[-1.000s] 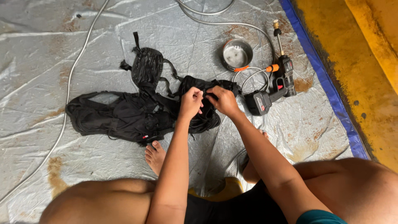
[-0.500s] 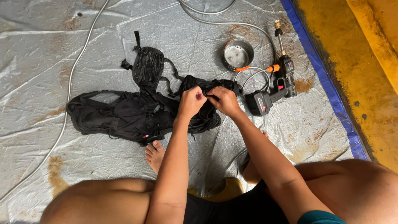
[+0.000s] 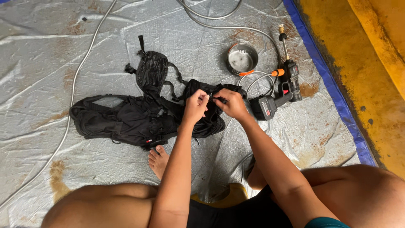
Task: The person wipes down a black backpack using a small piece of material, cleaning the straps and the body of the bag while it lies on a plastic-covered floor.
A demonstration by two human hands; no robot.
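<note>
1 head-worn camera looks steeply down from close above at the tarp (image 3: 63, 50) before the seated person's knees

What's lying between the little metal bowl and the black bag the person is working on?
In the head view, only a bare strip of grey tarp separates the bowl from the bag. The hose loops just right of that stretch.

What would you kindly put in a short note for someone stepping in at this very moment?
Left hand and right hand: both pinch one small part on the right end of the black backpack; whether it is a zip or a clip is too small to tell.
The pack lies flat on the grey tarp.
Right of it: cordless spray gun, metal bowl, hose.
Spray gun untouched.
</note>
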